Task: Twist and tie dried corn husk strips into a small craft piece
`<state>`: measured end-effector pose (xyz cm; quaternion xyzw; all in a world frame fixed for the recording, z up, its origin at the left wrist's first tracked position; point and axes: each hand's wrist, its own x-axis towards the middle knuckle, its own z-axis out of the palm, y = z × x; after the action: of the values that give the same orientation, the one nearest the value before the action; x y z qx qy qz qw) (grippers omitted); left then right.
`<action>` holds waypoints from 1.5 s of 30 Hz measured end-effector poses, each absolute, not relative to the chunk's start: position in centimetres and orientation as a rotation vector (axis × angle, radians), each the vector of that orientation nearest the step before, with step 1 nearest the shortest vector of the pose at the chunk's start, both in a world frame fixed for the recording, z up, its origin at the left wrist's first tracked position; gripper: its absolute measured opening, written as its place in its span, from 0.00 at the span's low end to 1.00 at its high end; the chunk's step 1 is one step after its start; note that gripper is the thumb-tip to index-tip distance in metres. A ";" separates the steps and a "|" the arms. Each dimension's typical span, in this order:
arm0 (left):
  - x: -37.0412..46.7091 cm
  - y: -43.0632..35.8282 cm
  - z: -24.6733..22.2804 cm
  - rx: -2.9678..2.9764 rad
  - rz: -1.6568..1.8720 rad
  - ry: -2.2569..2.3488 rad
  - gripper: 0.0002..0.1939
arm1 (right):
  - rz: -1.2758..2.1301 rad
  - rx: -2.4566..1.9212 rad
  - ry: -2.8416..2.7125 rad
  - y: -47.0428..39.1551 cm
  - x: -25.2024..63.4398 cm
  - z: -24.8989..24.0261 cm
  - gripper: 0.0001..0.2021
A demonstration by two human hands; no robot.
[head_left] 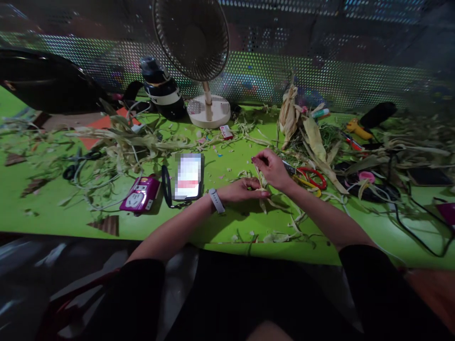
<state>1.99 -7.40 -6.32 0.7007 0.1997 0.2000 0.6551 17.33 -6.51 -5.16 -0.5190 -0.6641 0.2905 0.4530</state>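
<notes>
Both your hands work one strip of dry corn husk at mid-tabletop. Left hand lies pressed on its lower end; right hand pinches the top. Judged step: folding or splitting; next needs a steady pinch. Beyond: scissors, husk pile, fan. No writing legible; phone screen blurred.

Head camera looks down, close over green table.

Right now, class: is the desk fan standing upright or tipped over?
Upright: the fan stands on its round base, pole vertical, on the green table.
</notes>
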 end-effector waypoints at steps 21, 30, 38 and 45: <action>-0.2 -4.6 -5.0 1.773 0.936 0.906 0.18 | 0.543 -1.314 -2.083 -6.6 20.3 -1.1 0.15; 0.1 -5.5 -4.6 1.302 0.633 0.764 0.22 | 0.350 -1.269 -2.112 -6.3 20.2 -1.9 0.13; 0.9 -6.1 -5.4 1.038 0.688 0.723 0.18 | 0.041 -1.269 -2.020 -5.9 19.8 -3.4 0.14; 1.7 -6.2 -5.4 0.827 1.119 0.762 0.18 | 0.137 -1.347 -2.073 -8.1 17.9 -4.1 0.15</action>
<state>1.72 -6.15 -5.41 0.3717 0.3425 0.5026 0.7014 17.90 -8.10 -4.07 -0.5142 -0.7914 0.0522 0.3265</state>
